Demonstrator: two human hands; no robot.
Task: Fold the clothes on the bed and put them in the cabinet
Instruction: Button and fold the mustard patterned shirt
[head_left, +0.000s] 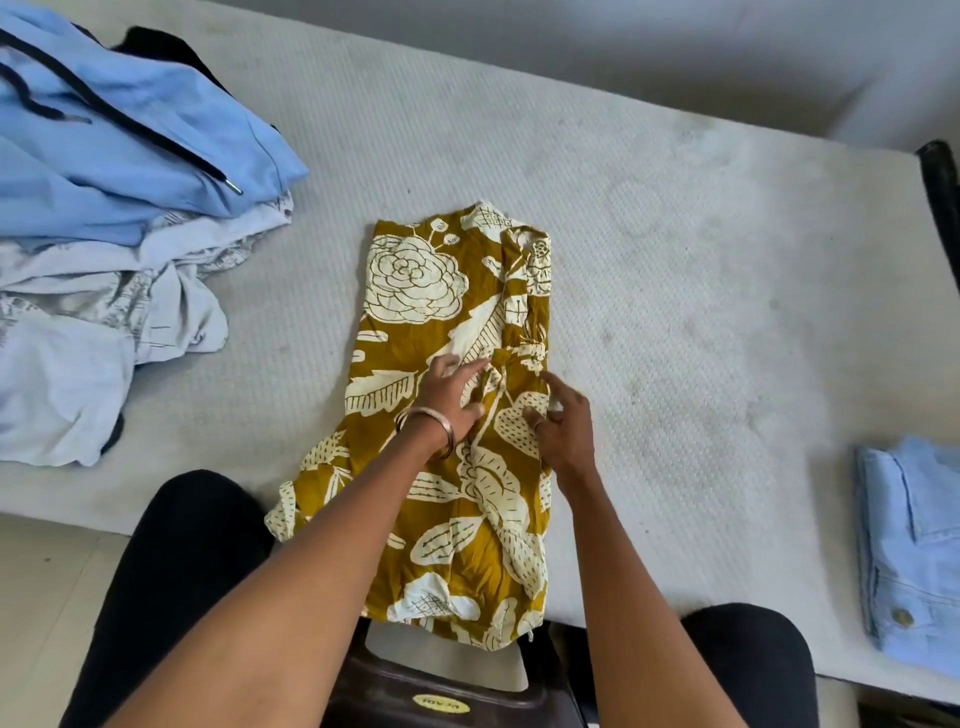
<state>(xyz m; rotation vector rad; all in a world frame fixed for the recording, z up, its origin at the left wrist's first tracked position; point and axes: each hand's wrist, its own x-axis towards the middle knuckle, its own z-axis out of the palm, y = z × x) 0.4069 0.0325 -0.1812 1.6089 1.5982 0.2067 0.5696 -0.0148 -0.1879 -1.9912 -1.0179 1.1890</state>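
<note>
On the mattress (649, 218), both hands' grips, left hand (452, 395) and right hand (563, 423), lie open-fingered on the mustard floral garment (415, 280).

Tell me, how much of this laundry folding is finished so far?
One piece looks done: a folded light blue denim shirt lies at the bed's right edge. In hand is the mustard floral garment, folded into a long strip, with the left hand and right hand on its middle. Left: the unfolded pile at the upper left. No cabinet is in view.
</note>
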